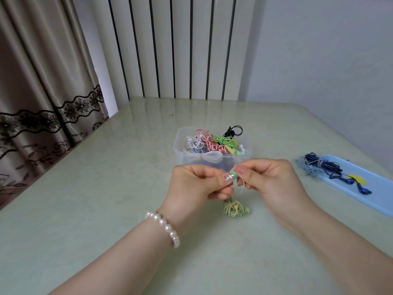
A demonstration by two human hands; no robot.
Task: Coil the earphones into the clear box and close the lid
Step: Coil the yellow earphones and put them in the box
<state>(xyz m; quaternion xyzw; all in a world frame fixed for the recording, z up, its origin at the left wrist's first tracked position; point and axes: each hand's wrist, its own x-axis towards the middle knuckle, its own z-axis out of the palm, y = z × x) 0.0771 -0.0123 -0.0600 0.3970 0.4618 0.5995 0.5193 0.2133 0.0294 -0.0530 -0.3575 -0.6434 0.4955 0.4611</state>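
A clear plastic box [180, 148] stands open in the middle of the table, holding several coiled earphones in white, pink, green and black. Just in front of it my left hand [198, 184] and my right hand [270, 182] meet, both pinching a pale yellow-green earphone set [235, 207]. One mint earbud sits between my thumbs, and the tangled cable bundle hangs below onto the table. The blue lid [374, 188] lies flat at the right with a dark blue earphone set [325, 167] on it.
The pale green table [106, 188] has its left edge beside a brown curtain [42, 92]. A white radiator [174, 47] stands behind the far edge. A pearl bracelet [164, 224] circles my left wrist.
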